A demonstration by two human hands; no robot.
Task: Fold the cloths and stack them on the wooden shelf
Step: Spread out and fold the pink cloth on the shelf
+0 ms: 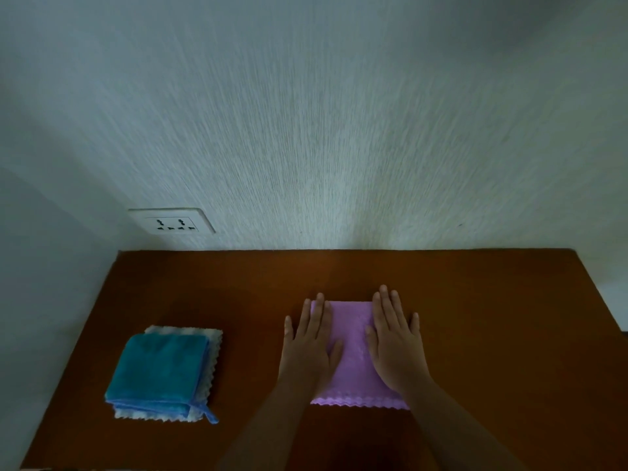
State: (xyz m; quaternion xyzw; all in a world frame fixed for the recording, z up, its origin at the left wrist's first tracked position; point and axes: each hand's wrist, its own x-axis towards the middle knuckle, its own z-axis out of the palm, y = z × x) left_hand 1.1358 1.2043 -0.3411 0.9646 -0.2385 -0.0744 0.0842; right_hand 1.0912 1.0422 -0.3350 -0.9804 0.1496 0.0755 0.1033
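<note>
A folded purple cloth (pixel 353 345) with a scalloped front edge lies flat on the wooden shelf (pixel 492 334), right of centre. My left hand (pixel 311 345) rests palm down on its left side, fingers spread and partly on the wood. My right hand (pixel 396 341) presses flat on its right side. At the left sits a stack: a folded teal cloth (pixel 159 370) on top of a folded white cloth (pixel 212 355) with a zigzag edge. A blue loop sticks out at the teal cloth's front right corner.
The shelf butts against a textured white wall (pixel 323 147) at the back. A white power socket (pixel 171 222) is on the wall above the shelf's back left corner. The shelf's right edge drops off at the far right.
</note>
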